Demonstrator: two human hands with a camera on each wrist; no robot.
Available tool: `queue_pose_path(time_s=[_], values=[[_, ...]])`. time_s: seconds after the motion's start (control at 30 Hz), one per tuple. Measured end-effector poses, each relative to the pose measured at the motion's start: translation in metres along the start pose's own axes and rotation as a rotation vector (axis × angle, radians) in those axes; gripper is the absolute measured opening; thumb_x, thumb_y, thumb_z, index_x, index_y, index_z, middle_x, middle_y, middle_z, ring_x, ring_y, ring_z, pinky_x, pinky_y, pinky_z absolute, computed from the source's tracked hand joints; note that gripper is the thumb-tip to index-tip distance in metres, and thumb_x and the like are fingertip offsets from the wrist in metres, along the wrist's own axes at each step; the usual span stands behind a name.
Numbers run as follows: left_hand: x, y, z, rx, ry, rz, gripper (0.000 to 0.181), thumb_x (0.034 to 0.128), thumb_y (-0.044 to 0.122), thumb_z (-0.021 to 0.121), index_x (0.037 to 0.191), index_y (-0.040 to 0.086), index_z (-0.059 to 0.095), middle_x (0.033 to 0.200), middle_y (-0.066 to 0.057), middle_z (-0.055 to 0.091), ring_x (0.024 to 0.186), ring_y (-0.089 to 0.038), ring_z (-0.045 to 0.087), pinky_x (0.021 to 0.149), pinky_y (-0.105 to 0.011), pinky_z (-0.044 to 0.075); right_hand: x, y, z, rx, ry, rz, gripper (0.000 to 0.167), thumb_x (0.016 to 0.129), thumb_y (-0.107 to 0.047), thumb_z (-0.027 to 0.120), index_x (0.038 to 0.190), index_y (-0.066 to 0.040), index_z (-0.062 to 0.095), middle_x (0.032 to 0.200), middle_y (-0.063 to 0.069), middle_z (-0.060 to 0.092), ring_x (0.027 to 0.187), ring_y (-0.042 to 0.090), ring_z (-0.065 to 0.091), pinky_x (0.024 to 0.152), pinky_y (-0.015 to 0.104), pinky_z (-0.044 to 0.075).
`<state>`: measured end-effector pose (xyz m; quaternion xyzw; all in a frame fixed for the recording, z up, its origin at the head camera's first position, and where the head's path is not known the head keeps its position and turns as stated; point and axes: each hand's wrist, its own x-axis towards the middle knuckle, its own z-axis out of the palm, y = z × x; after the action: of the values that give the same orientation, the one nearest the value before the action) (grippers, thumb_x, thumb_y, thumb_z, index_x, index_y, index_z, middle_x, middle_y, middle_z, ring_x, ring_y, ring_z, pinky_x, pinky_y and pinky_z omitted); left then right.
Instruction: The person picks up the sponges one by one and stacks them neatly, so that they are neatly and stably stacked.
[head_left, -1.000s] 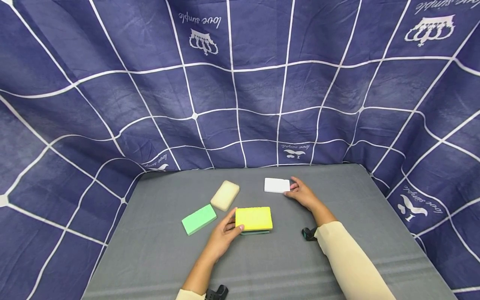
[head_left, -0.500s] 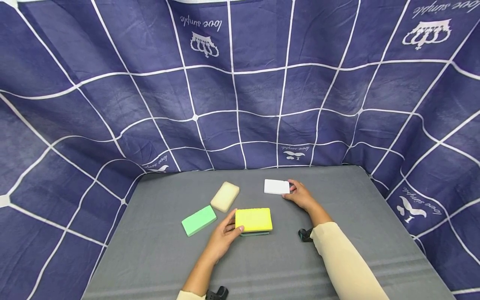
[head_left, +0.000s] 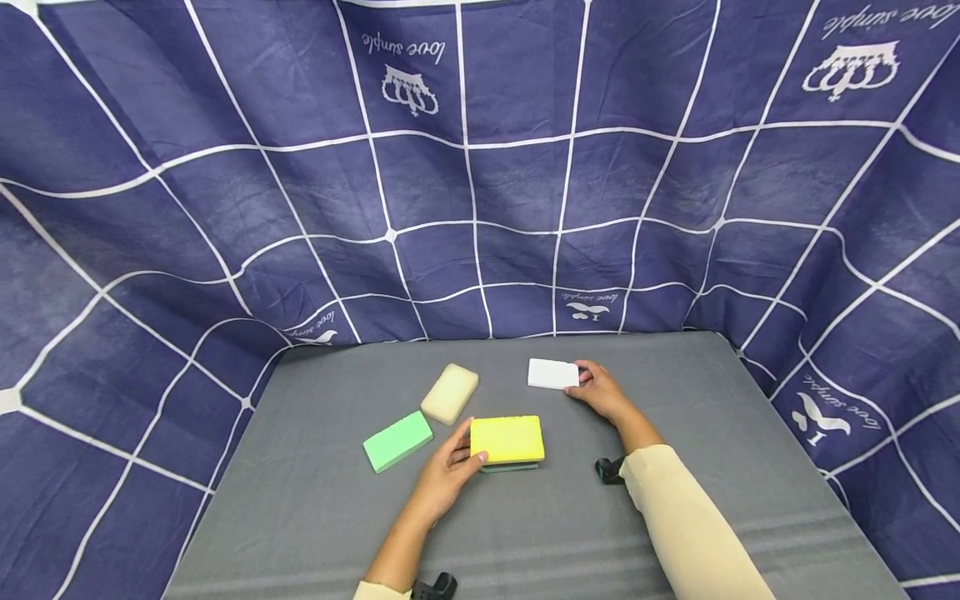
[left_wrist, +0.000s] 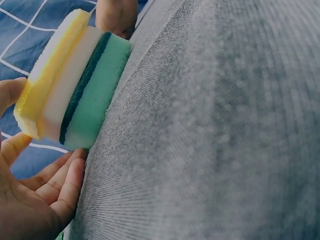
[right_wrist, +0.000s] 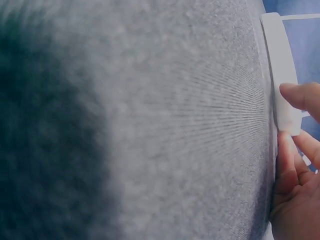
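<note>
Head view: grey cloth-covered table, faint ridges across its near part. What encloses it?

Navy curtain, white grid lines, hung beyond the far edge and down both sides. Lettering and crown printed upside down.

Left hand?

Thumb and forefinger gripping the left end of a bright yellow rectangular sponge block, top of a stack roughly midway between left and right edges. Left wrist view gives the layers beneath: pale layer, thin dark green layer, thicker light green layer at the table. Other fingers extended by the lowest layer; contact there unclear.

Right hand?

Pinching the right end of a flat white rectangular block, near the far edge, right of centre. Right wrist view: thumb on its face, fingertips at its end, block against the cloth.

Anything else on the surface?

Mint-green rectangular block, aslant, toward the left edge. Cream block with rounded corners just beside it, nearer the far edge.

Sleeves?

Beige sleeve on the right arm, coming in over the near edge.
</note>
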<state>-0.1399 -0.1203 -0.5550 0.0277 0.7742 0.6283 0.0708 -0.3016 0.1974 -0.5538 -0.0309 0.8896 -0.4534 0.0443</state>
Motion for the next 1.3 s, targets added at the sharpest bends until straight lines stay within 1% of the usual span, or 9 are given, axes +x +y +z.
queue_pose_path(time_s=[0.17,0.4,0.5,0.63,0.8,0.87,0.97,1.17,1.3], values=[[0.0,0.002,0.0,0.004,0.009,-0.006,0.073,0.0947,0.035,0.072,0.158,0.023,0.036,0.138,-0.017,0.056,0.126,-0.032,0.059,0.097,-0.041,0.054,-0.001,-0.002,0.001,-0.005,0.003,-0.003,0.064,0.086,-0.015,0.078,0.141,0.002,0.049,0.108,0.015,0.055,0.089,0.02,0.052,0.075,0.026,0.041],[-0.001,0.004,0.002,-0.015,0.011,-0.008,0.072,0.0945,0.034,0.072,0.157,0.026,0.037,0.14,-0.016,0.055,0.127,-0.033,0.058,0.098,-0.046,0.054,-0.002,0.001,0.001,0.043,0.01,0.001,0.061,0.087,-0.012,0.077,0.139,0.003,0.049,0.107,0.015,0.055,0.088,0.019,0.052,0.075,0.026,0.043],[-0.001,0.004,0.002,-0.008,0.012,-0.007,0.072,0.0949,0.035,0.072,0.157,0.026,0.037,0.14,-0.017,0.055,0.127,-0.033,0.059,0.097,-0.045,0.054,-0.004,0.001,0.0,0.051,0.01,0.003,0.06,0.088,-0.013,0.076,0.138,0.004,0.048,0.113,0.019,0.055,0.092,0.022,0.055,0.076,0.025,0.044],[-0.001,0.004,0.003,0.006,0.019,-0.009,0.074,0.0941,0.035,0.073,0.158,0.026,0.036,0.14,-0.017,0.054,0.125,-0.031,0.06,0.094,-0.039,0.055,-0.009,0.001,-0.003,0.053,0.014,0.019,0.062,0.089,-0.016,0.075,0.139,0.006,0.047,0.128,0.025,0.052,0.095,0.024,0.061,0.075,0.023,0.046],[0.0,0.005,0.005,0.068,0.039,0.011,0.081,0.092,0.036,0.075,0.16,0.025,0.031,0.139,-0.016,0.055,0.123,-0.029,0.061,0.093,-0.032,0.055,-0.015,-0.001,-0.007,0.125,0.012,0.032,0.063,0.091,-0.016,0.074,0.141,0.007,0.044,0.133,0.028,0.053,0.085,0.014,0.064,0.07,0.02,0.048],[0.0,0.005,0.005,0.091,0.04,0.023,0.084,0.0912,0.037,0.075,0.161,0.024,0.029,0.138,-0.016,0.055,0.122,-0.029,0.061,0.093,-0.032,0.054,-0.017,-0.002,-0.008,0.161,0.018,0.037,0.063,0.091,-0.014,0.075,0.141,0.007,0.044,0.132,0.028,0.056,0.082,0.009,0.062,0.069,0.019,0.048],[0.0,0.007,0.005,0.112,0.038,0.033,0.086,0.0904,0.038,0.076,0.161,0.023,0.029,0.139,-0.015,0.054,0.122,-0.028,0.061,0.094,-0.033,0.053,-0.021,-0.005,-0.011,0.174,0.021,0.031,0.064,0.09,-0.015,0.075,0.143,0.005,0.044,0.133,0.027,0.057,0.08,0.005,0.061,0.07,0.019,0.048],[-0.002,0.007,0.005,0.122,0.048,0.041,0.087,0.0893,0.036,0.078,0.16,0.023,0.03,0.14,-0.014,0.052,0.124,-0.028,0.06,0.098,-0.04,0.05,-0.028,-0.013,-0.015,0.172,0.045,0.015,0.066,0.09,-0.022,0.077,0.145,-0.001,0.047,0.137,0.022,0.059,0.091,0.01,0.063,0.072,0.02,0.049],[-0.002,0.007,0.006,0.116,0.049,0.045,0.089,0.0884,0.035,0.079,0.161,0.022,0.029,0.142,-0.014,0.052,0.127,-0.03,0.06,0.1,-0.045,0.05,-0.033,-0.017,-0.016,0.17,0.063,-0.018,0.064,0.089,-0.024,0.078,0.144,-0.004,0.05,0.138,0.019,0.058,0.099,0.013,0.063,0.072,0.019,0.05]])
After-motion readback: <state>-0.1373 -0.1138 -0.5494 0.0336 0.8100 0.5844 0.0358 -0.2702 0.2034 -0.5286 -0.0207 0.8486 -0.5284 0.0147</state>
